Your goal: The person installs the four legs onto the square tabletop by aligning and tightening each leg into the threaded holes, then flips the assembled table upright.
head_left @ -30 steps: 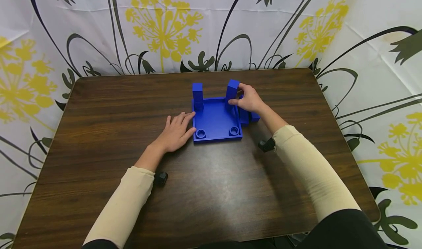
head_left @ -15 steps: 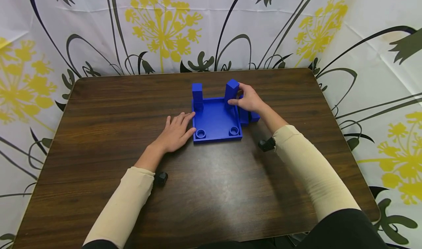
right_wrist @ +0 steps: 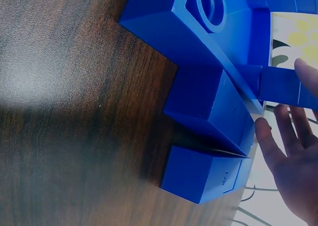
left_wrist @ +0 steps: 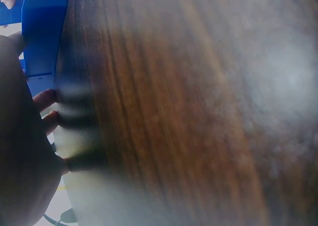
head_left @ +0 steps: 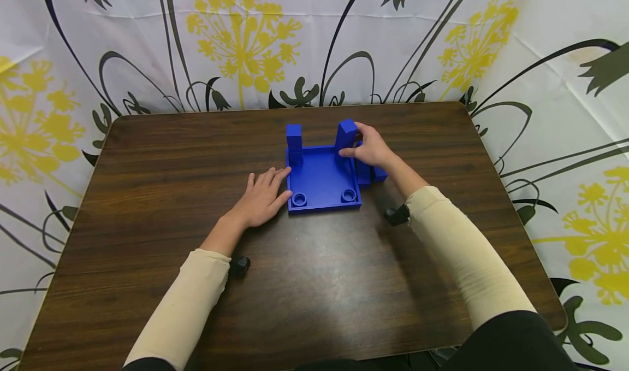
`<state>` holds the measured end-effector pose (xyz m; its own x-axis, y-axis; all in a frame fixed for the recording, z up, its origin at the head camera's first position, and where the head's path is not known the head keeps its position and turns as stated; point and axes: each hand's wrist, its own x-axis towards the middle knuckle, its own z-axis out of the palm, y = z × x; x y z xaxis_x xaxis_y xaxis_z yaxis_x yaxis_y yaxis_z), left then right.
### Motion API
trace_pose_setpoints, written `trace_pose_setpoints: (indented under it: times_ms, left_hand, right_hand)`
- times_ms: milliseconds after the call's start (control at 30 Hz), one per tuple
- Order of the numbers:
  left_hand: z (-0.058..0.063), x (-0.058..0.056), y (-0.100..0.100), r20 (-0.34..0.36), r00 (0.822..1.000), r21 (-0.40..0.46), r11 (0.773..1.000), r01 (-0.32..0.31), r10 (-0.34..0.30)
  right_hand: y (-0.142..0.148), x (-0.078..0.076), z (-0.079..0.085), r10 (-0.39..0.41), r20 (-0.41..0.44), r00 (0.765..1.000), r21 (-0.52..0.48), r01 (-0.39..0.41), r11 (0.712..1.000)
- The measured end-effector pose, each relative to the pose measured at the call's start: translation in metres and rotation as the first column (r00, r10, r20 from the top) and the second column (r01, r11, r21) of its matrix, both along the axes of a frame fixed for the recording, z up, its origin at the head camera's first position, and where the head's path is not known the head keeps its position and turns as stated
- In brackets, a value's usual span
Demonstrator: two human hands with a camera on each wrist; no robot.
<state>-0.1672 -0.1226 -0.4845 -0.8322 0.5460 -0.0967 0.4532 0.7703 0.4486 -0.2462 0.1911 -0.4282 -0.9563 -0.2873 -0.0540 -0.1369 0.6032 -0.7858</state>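
A blue square tray (head_left: 321, 182) with a raised rim lies on the table, with round sockets (head_left: 299, 199) at its two near corners. One blue square post (head_left: 294, 141) stands upright at the far left corner. At the far right corner, my right hand (head_left: 371, 148) grips a second blue post (head_left: 346, 133) between thumb and fingers; it looks turned a little against the tray's edges. My left hand (head_left: 260, 199) lies flat with spread fingers, its fingertips and thumb against the tray's left side. In the right wrist view the held post (right_wrist: 283, 84) rises from the tray's corner.
Two more blue posts lie on the table right of the tray, one (right_wrist: 208, 104) against its side and the other (right_wrist: 203, 174) beside it. The brown wooden table (head_left: 187, 158) backs onto a flower-patterned curtain (head_left: 245, 43).
The post in my right hand has twisted slightly about its upright axis, with its top shifting a little. My left hand and the tray stay where they were.
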Motion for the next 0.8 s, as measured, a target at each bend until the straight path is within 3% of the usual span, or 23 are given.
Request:
trace_pose_setpoints:
  times_ms: [533,800]
  left_hand:
    - [-0.0022,-0.0004,-0.0005,-0.006,1.000,0.002,1.000,0.001,-0.001]
    - [-0.0016,-0.0003,-0.0004,-0.003,1.000,0.001,1.000,0.001,-0.001]
  right_hand:
    - [-0.0019,0.0020,0.0000,-0.036,0.005,0.999,-0.012,0.036,0.999]
    - [-0.0033,0.0020,-0.0010,-0.062,0.001,0.998,0.030,0.062,0.998]
